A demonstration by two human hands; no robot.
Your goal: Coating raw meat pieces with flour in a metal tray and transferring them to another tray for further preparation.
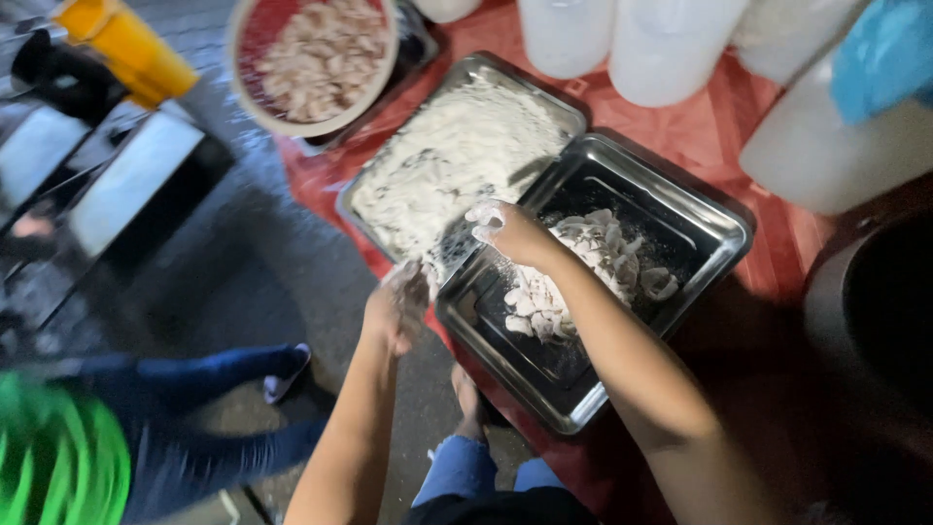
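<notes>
1. Head view: my right hand (507, 231), floured and loosely curled, holds nothing above the steel tray (714, 209) of coated pieces (583, 267).
2. My left hand (397, 306) hangs open and empty just beside the flour tray (457, 151) on the red table (700, 126).

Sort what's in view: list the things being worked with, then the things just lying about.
In use: left hand, right hand, flour tray, steel tray holding floured pieces.

Lying about: bowl of raw pieces, white tubs, yellow container, blue bag.
</notes>
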